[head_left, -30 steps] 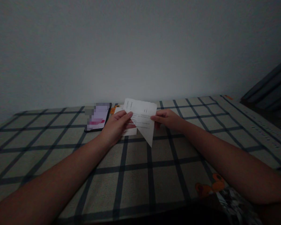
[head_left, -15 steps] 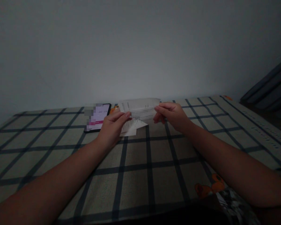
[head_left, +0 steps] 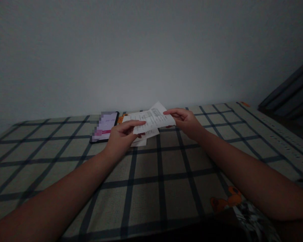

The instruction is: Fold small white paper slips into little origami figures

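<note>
A printed sheet of white paper (head_left: 155, 122) is held up between my two hands, tilted so its print faces me. My left hand (head_left: 125, 131) pinches its left end, fingers on top and thumb beneath. At the other end, my right hand (head_left: 183, 119) grips the sheet's right edge, with some fingers hidden behind it. Below, more printed papers (head_left: 140, 143) lie on the checked cloth, partly covered by the held sheet and my left hand.
Left of the papers lies a phone (head_left: 106, 124) showing a timer, part of it blurred out. The checked cloth (head_left: 146, 201) covers the surface up to a plain wall (head_left: 151, 50). Dark folded fabric (head_left: 293, 90) hangs at the far right.
The held sheet has turned and tilted; its printed face now shows more plainly, with a corner pointing up at the back. Both hands have shifted their fingers on it but stay in nearly the same place.
</note>
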`<action>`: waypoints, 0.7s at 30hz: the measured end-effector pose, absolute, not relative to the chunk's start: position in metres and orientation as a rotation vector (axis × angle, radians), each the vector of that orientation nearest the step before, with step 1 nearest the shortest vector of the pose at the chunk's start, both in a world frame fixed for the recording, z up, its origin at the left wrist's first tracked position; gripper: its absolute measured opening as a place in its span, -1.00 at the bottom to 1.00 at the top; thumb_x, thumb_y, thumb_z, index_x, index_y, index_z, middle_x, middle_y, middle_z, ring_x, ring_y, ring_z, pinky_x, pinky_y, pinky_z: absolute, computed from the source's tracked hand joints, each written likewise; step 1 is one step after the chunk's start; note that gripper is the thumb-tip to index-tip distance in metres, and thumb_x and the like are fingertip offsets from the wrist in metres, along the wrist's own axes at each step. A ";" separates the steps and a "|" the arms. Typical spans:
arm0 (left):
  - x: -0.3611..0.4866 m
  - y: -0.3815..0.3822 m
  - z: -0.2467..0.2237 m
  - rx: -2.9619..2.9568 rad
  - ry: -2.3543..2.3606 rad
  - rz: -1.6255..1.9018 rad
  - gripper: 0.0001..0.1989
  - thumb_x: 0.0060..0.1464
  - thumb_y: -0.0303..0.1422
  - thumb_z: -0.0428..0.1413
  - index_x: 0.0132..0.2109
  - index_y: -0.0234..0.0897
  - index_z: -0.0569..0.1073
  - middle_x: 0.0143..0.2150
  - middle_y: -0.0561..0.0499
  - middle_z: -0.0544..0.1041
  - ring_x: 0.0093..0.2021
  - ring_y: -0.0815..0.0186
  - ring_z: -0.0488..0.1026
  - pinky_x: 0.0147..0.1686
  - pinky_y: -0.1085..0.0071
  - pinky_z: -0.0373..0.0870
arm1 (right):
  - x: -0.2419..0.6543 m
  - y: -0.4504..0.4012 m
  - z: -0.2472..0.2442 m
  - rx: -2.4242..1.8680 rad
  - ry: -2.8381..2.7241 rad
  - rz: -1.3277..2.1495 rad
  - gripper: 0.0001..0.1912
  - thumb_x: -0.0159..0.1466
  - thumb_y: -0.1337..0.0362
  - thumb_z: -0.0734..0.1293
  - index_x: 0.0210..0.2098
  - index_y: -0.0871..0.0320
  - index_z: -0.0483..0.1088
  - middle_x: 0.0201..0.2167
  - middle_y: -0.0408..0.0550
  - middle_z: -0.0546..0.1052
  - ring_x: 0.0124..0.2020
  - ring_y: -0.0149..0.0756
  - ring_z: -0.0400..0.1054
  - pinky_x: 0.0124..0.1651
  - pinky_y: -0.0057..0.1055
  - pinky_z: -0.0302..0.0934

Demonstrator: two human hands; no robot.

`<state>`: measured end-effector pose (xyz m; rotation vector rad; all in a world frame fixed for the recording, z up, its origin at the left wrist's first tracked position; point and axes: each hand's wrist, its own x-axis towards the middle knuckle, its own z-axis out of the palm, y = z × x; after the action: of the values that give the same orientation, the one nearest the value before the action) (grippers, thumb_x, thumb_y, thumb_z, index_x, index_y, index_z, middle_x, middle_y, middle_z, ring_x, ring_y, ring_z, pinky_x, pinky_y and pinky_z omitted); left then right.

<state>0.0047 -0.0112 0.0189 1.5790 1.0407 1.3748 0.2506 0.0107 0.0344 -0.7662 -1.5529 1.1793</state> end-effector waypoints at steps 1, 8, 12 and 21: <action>0.004 -0.011 0.019 1.580 1.045 1.376 -0.73 -0.10 -0.43 0.28 -0.17 -0.14 0.65 -0.06 -0.04 0.62 -0.12 0.22 0.56 -0.14 0.33 0.53 | 0.250 0.010 0.034 -0.747 -1.556 1.211 -0.65 0.09 0.17 0.49 -0.15 0.14 0.49 -0.18 -0.04 0.59 -0.19 -0.31 0.51 -0.13 -0.31 0.46; 0.003 -0.010 0.023 1.688 1.017 1.375 -0.76 -0.12 -0.37 0.34 -0.21 -0.14 0.65 -0.07 -0.03 0.61 -0.03 0.19 0.53 0.00 0.26 0.48 | 0.250 0.008 0.042 -0.670 -1.687 1.152 -0.69 0.01 0.19 0.54 -0.27 0.11 0.51 -0.08 -0.05 0.54 0.02 -0.23 0.43 0.10 -0.22 0.34; 0.003 -0.013 0.029 1.825 1.115 1.361 -0.90 0.00 -0.28 0.27 -0.41 -0.17 0.63 -0.21 -0.01 0.62 -0.12 0.22 0.52 -0.07 0.33 0.47 | 0.254 0.006 0.047 -0.749 -1.782 0.981 -0.80 0.16 0.13 0.45 -0.43 0.14 0.54 -0.18 -0.03 0.57 -0.08 -0.27 0.45 0.02 -0.27 0.34; 0.009 -0.003 0.020 1.466 1.008 1.139 -0.28 -0.04 -0.30 0.32 0.28 -0.22 0.34 -0.34 0.00 0.62 -0.43 0.32 0.52 -0.34 0.39 0.46 | 0.245 0.019 0.025 -0.831 -1.532 1.099 -0.64 0.08 0.09 0.49 -0.25 0.20 0.46 -0.33 -0.06 0.58 -0.38 -0.36 0.47 -0.31 -0.39 0.43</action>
<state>0.0091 -0.0028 0.0200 1.4662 1.0085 1.1394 0.2454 0.0193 0.0255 -0.8306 -1.5321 1.0993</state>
